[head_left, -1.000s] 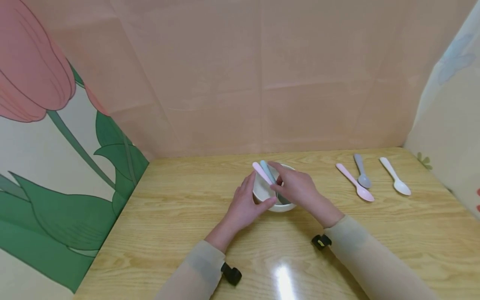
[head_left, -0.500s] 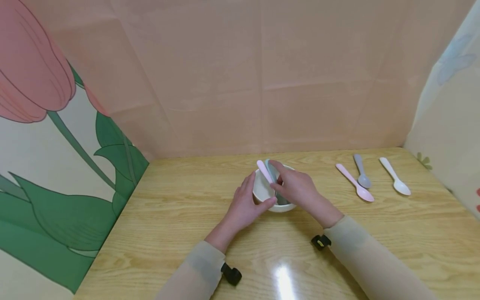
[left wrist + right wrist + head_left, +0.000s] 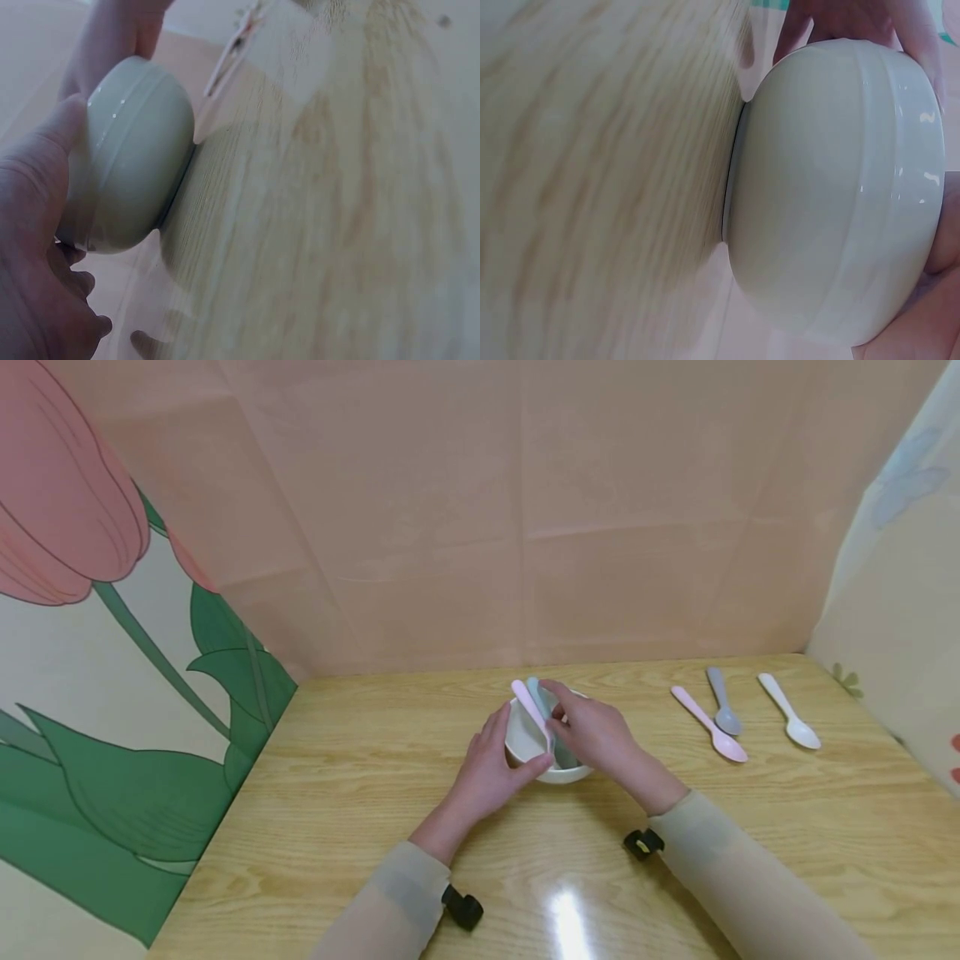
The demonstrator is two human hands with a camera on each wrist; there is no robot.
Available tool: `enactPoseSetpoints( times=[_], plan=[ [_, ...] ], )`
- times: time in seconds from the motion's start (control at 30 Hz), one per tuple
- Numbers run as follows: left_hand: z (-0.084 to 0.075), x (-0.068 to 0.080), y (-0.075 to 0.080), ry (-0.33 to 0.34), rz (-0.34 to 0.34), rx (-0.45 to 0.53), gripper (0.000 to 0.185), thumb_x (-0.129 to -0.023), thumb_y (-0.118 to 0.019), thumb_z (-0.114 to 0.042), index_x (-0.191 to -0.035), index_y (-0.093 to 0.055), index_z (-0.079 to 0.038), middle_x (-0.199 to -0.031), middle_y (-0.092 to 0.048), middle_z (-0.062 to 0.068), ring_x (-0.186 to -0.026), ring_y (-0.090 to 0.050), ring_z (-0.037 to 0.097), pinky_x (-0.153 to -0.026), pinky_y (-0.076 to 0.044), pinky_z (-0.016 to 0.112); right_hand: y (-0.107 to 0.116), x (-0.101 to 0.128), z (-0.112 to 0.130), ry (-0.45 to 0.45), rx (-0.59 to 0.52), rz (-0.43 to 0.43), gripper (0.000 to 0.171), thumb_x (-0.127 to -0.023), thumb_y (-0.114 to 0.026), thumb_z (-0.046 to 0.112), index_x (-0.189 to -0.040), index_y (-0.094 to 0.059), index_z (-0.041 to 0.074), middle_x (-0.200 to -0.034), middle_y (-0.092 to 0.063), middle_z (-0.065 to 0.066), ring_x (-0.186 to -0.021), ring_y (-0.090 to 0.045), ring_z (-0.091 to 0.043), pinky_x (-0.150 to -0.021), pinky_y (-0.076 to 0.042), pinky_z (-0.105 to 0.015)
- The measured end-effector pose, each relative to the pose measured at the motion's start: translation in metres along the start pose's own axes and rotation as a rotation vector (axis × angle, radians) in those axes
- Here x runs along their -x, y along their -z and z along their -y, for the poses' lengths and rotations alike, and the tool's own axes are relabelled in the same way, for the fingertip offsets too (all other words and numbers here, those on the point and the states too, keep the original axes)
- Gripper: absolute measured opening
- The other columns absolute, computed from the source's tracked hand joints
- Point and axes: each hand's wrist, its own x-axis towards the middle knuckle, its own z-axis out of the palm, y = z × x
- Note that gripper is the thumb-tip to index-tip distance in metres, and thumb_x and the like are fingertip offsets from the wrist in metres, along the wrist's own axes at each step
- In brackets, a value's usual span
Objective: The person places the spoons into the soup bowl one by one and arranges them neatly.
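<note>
A white bowl stands on the wooden table, its smooth outer wall filling much of the right wrist view. My left hand grips it, thumb at the near rim and fingers round the left side. Over the bowl's right part, my right hand pinches a light blue spoon by the handle. A pink spoon leans in the bowl beside it, its neck just in front of my right thumb. In the wrist views the bowl's wall hides both spoons.
To the right lie another pink spoon, a grey spoon close against it, and a white spoon farther right. A pinkish backdrop rises behind the table; a tulip-printed panel borders the left side.
The two spoon handles in the bowl have shifted slightly, and my right thumb has drawn back, baring more of the pink spoon's neck. My left hand and the bowl stay put.
</note>
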Motion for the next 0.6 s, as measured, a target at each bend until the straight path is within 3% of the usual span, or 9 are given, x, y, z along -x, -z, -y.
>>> enactPoseSetpoints(
  times=[0.6],
  plan=[
    [-0.0014,0.0017,0.0011,-0.001,0.001,0.006,0.114,-0.097,-0.072,-0.073,-0.179,-0.013,-0.020,-0.182,-0.025,0.004,-0.157,-0.036,0.039,-0.121,-0.039,0.063,0.0038,0.0015,0.0034,-0.006,-0.048,-0.017,0.060,-0.103,-0.076,0.004,-0.158,-0.053,0.001,-0.103,-0.079,-0.013,-0.077,-0.071,-0.022,-0.065,-0.059,-0.042]
  ],
)
